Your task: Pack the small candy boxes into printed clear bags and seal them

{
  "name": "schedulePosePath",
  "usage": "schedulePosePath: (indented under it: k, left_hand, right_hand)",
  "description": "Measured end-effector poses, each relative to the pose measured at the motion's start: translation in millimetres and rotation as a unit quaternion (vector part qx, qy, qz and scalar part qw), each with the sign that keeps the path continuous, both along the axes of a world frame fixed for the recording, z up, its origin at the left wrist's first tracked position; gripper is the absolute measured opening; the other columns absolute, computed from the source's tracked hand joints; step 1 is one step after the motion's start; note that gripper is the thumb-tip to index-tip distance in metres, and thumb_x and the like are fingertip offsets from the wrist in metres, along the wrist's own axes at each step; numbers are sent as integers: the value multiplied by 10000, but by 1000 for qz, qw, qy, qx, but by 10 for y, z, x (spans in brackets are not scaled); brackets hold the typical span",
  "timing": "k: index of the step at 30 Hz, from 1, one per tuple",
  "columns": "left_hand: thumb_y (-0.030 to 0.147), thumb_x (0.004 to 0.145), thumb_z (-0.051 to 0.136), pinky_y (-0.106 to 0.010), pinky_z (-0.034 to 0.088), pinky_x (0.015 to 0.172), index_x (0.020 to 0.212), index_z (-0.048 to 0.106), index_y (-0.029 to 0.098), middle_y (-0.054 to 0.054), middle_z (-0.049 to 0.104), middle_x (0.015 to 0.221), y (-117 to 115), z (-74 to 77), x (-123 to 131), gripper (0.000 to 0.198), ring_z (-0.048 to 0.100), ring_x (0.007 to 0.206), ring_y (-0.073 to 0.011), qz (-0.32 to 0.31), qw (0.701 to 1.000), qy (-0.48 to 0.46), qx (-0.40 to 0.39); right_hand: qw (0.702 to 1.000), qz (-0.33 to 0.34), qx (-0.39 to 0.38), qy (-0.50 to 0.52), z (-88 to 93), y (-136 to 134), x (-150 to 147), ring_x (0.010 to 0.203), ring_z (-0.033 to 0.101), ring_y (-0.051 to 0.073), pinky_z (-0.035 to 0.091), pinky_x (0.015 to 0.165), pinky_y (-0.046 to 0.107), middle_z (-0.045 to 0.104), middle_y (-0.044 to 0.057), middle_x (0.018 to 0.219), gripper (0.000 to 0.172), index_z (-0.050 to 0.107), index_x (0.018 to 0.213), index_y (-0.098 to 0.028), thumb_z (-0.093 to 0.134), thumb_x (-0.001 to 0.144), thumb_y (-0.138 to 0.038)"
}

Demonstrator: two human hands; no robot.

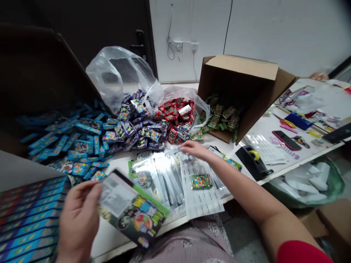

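My left hand (79, 215) grips a printed card pack (134, 210), black and green with a coloured wheel on its front, by its upper left corner. It is tilted above the table's front edge and slightly blurred. My right hand (193, 149) is stretched over clear plastic sleeves (167, 179), close to the red packets (175, 113). Its fingers are drawn together; what they may hold is hidden. Below that forearm, a small green packet (201, 181) lies on a white sticker sheet (204, 202). Purple packets (137, 131) are heaped behind the sleeves.
Blue packets (82, 142) spill from a large carton (33, 62) at left. Green packets (225, 115) lie in a tipped cardboard box (244, 69). Filled rows (33, 219) stand at lower left. A tape dispenser (253, 162), phone (286, 140) and scissors (287, 123) are at right.
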State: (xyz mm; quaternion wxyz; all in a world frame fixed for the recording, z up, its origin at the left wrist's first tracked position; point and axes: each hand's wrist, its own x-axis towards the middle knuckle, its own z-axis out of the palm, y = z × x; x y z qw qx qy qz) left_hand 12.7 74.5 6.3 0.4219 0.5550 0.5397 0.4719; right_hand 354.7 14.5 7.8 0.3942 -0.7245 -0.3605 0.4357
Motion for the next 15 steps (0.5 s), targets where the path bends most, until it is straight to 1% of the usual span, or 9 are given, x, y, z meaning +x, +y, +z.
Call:
schedulePosePath:
  k: [1, 2, 3, 4, 6, 9, 11, 13, 15]
  left_hand:
    - [302, 784, 665, -181, 465, 554, 925, 617, 249, 41, 624, 809, 72, -34, -69, 158, 577, 682, -116, 54, 998, -23, -36]
    - [281, 771, 669, -177, 470, 554, 920, 620, 260, 52, 631, 813, 131, -77, -124, 158, 584, 682, -111, 88, 993, -50, -68]
    - [259, 748, 679, -181, 481, 556, 901, 619, 266, 61, 635, 812, 174, -131, -161, 165, 592, 681, -111, 104, 986, -79, -102]
    - [243, 717, 693, -192, 495, 559, 875, 614, 268, 68, 639, 813, 199, -192, -179, 178, 601, 681, -116, 107, 980, -103, -134]
    - [232, 641, 727, -224, 514, 545, 830, 599, 271, 77, 644, 804, 206, -329, -181, 232, 614, 676, -138, 97, 970, -128, -184]
    - [266, 527, 765, -260, 519, 529, 808, 585, 278, 76, 652, 792, 162, -551, -208, 334, 626, 700, -179, 72, 967, -103, -220]
    - [300, 468, 784, -277, 531, 572, 849, 586, 285, 68, 655, 810, 146, -691, -309, 430, 629, 752, -199, 45, 970, -54, -232]
    - [356, 449, 791, -305, 537, 630, 911, 582, 292, 56, 641, 835, 153, -797, -459, 511, 623, 817, -225, 18, 976, 31, -213]
    - [432, 503, 770, -340, 532, 667, 961, 564, 304, 48, 613, 877, 168, -836, -583, 519, 608, 891, -259, 2, 981, 131, -146]
  right_hand:
    - [997, -64, 8, -36, -67, -32, 243, 907, 635, 156, 492, 795, 274, 687, 37, 975, 112, 665, 931, -171, 580, 870, -208]
    - [990, -122, 12, -66, -144, -49, 471, 955, 625, 166, 485, 838, 294, 675, 45, 1031, 136, 653, 971, -172, 544, 898, -211]
    - [982, -168, 10, -88, -227, -49, 672, 987, 617, 178, 484, 867, 324, 659, 56, 1076, 150, 638, 1012, -167, 542, 911, -221]
    - [974, -204, 5, -102, -314, -27, 840, 1005, 610, 191, 489, 880, 362, 639, 69, 1114, 176, 621, 1056, -157, 556, 916, -242]
    - [963, -247, -10, -109, -478, 69, 1063, 1020, 601, 210, 504, 878, 417, 605, 84, 1165, 256, 590, 1129, -148, 582, 916, -291]
    - [960, -267, -20, -83, -657, 245, 1187, 1008, 604, 214, 525, 850, 421, 591, 86, 1177, 304, 575, 1170, -153, 583, 919, -326]
    - [962, -268, -11, -55, -712, 276, 1208, 979, 613, 206, 536, 826, 406, 598, 83, 1156, 304, 574, 1167, -150, 579, 922, -331]
    - [964, -266, 8, -25, -716, 189, 1214, 936, 623, 193, 543, 791, 384, 611, 80, 1124, 300, 575, 1157, -142, 580, 921, -327]
    - [965, -259, 32, 3, -679, 2, 1194, 890, 629, 174, 540, 754, 334, 635, 77, 1082, 296, 582, 1150, -141, 594, 902, -303]
